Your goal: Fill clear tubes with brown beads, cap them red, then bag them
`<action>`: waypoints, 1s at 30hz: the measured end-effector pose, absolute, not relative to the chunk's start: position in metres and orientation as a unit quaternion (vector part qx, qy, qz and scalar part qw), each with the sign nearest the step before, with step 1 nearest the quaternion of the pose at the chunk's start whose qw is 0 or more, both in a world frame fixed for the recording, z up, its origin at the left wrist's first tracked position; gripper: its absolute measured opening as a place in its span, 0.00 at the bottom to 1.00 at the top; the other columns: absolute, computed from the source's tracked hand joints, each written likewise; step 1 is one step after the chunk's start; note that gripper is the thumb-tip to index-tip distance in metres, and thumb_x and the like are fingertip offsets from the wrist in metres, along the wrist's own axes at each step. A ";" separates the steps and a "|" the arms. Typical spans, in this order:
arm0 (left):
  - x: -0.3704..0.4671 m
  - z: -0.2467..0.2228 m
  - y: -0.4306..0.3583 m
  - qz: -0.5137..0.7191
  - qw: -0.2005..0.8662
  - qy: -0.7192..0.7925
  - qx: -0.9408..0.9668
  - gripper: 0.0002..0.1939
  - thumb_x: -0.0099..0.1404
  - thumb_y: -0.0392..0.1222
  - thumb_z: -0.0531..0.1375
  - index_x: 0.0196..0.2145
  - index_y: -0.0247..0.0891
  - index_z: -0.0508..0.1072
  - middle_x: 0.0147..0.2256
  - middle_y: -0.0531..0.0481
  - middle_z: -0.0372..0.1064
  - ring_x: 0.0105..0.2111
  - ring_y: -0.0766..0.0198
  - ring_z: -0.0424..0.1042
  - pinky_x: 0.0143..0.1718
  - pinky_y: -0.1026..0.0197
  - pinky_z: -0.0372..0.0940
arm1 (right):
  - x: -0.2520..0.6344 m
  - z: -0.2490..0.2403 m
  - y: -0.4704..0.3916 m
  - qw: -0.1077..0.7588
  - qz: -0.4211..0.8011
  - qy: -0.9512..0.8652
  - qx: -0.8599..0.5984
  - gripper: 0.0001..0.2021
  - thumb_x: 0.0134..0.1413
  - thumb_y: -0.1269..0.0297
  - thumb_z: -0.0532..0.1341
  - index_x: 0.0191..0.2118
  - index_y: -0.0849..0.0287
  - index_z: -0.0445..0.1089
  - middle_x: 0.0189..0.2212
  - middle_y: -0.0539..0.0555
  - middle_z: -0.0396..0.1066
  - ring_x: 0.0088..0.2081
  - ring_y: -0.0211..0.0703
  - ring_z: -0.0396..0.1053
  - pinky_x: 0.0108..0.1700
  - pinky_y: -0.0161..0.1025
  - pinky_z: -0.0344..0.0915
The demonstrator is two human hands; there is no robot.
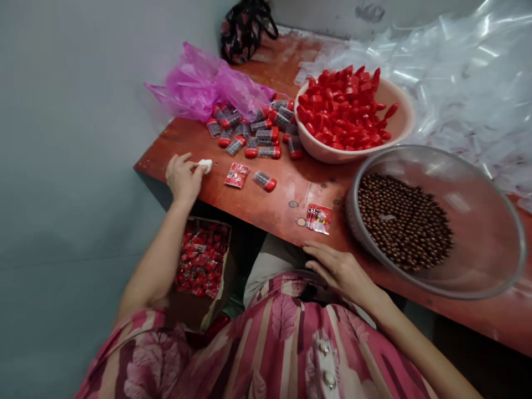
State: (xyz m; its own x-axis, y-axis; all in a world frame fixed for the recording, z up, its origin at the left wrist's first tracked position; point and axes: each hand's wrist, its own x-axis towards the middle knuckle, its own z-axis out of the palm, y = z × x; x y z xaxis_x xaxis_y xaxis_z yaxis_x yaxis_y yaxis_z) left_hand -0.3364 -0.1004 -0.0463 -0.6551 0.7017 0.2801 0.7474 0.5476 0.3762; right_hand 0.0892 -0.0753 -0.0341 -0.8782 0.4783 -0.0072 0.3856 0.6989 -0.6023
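Observation:
My left hand (185,176) is at the left end of the table, thumb and fingers pinched on a small white wad (205,165), perhaps tissue or cotton. Just right of it lies a stack of red printed packets (236,175). Beside that stack a clear capsule-shaped container (265,181) with a red cap and dark balls inside lies on its side. My right hand (338,270) rests near the table's front edge with fingers stretched out and nothing in them. Above its fingertips sits a fanned set of red packets (319,219).
Many filled containers (268,134) lie beneath a pink plastic bag (203,83). A bowl of red caps (344,111) and a clear basin (477,221) of brown balls stand to the right. Clear plastic bags (469,83) fill the back right. Below the table is a box of red packets (201,257).

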 end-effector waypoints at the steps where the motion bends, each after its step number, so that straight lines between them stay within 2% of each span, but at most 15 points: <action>1: -0.343 -0.047 -0.100 -0.229 0.035 -0.886 -0.401 0.18 0.63 0.54 0.56 0.45 0.42 0.74 0.60 0.52 0.62 0.62 0.46 0.57 0.63 0.38 0.53 | 0.089 -0.034 -0.077 0.073 0.312 -0.918 -0.235 0.16 0.65 0.63 0.53 0.54 0.58 0.70 0.53 0.60 0.72 0.52 0.46 0.72 0.53 0.44 0.71; 4: -0.332 -0.047 -0.099 -0.236 0.048 -0.878 -0.413 0.29 0.63 0.56 0.55 0.58 0.43 0.64 0.66 0.48 0.52 0.65 0.45 0.50 0.64 0.37 0.49 | 0.090 -0.028 -0.079 0.086 0.325 -0.913 -0.232 0.16 0.65 0.64 0.53 0.54 0.58 0.70 0.53 0.60 0.72 0.52 0.46 0.72 0.53 0.43 0.71; 6: -0.299 -0.045 -0.095 -0.256 0.063 -0.838 -0.477 0.29 0.65 0.56 0.53 0.61 0.43 0.60 0.66 0.47 0.52 0.66 0.49 0.49 0.66 0.41 0.48 | 0.094 -0.016 -0.080 0.102 0.348 -0.904 -0.226 0.16 0.64 0.64 0.54 0.54 0.58 0.70 0.52 0.60 0.73 0.52 0.44 0.72 0.53 0.41 0.71; 10: -0.199 -0.045 -0.083 -0.244 -0.009 -0.701 -0.670 0.22 0.70 0.52 0.48 0.57 0.44 0.65 0.58 0.47 0.65 0.61 0.57 0.59 0.64 0.50 0.54 | 0.111 0.017 -0.077 0.143 0.403 -0.881 -0.203 0.15 0.64 0.63 0.56 0.53 0.58 0.70 0.47 0.56 0.76 0.49 0.40 0.74 0.51 0.34 0.71; 12: -0.151 -0.048 -0.074 -0.206 -0.053 -0.656 -0.724 0.23 0.70 0.51 0.47 0.57 0.41 0.66 0.54 0.43 0.68 0.58 0.55 0.64 0.61 0.52 0.58 | 0.122 0.029 -0.076 0.154 0.406 -0.876 -0.211 0.14 0.63 0.64 0.56 0.52 0.56 0.71 0.45 0.55 0.77 0.46 0.39 0.76 0.48 0.32 0.72; 16: -0.089 -0.050 -0.057 -0.140 -0.099 -0.704 -0.689 0.31 0.66 0.55 0.52 0.60 0.32 0.61 0.47 0.35 0.71 0.49 0.46 0.69 0.50 0.48 0.64 | 0.142 0.031 -0.076 0.164 0.383 -0.869 -0.267 0.13 0.62 0.65 0.57 0.51 0.54 0.72 0.44 0.54 0.78 0.43 0.40 0.77 0.46 0.34 0.73; 22: -0.062 -0.035 -0.045 -0.077 -0.140 -0.744 -0.649 0.22 0.64 0.40 0.51 0.55 0.34 0.65 0.48 0.33 0.70 0.48 0.45 0.69 0.45 0.45 0.64 | 0.161 0.007 -0.086 0.188 0.411 -0.841 -0.298 0.13 0.60 0.67 0.59 0.49 0.54 0.73 0.43 0.53 0.78 0.42 0.40 0.77 0.46 0.33 0.73; 26: -0.061 -0.034 -0.046 -0.082 -0.175 -0.738 -0.646 0.17 0.63 0.39 0.52 0.49 0.35 0.69 0.45 0.37 0.73 0.47 0.47 0.70 0.45 0.47 0.64 | 0.161 0.000 -0.089 0.214 0.427 -0.825 -0.301 0.13 0.59 0.68 0.60 0.48 0.53 0.74 0.42 0.52 0.79 0.40 0.40 0.78 0.46 0.33 0.73; 30: -0.060 -0.045 -0.051 -0.146 -0.165 -0.727 -0.650 0.13 0.63 0.40 0.54 0.43 0.38 0.74 0.43 0.44 0.74 0.45 0.51 0.70 0.47 0.50 0.63 | 0.158 -0.003 -0.088 0.223 0.431 -0.828 -0.282 0.12 0.58 0.68 0.61 0.47 0.54 0.75 0.40 0.52 0.79 0.40 0.40 0.78 0.46 0.31 0.73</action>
State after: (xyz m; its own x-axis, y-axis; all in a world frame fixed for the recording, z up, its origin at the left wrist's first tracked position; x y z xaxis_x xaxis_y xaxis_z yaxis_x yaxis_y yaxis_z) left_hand -0.0597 -0.0512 -0.0451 -0.1005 0.9936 -0.0506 0.8970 0.1125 0.4276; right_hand 0.1579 -0.0876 -0.0028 -0.7417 0.6587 0.1264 0.2742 0.4698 -0.8391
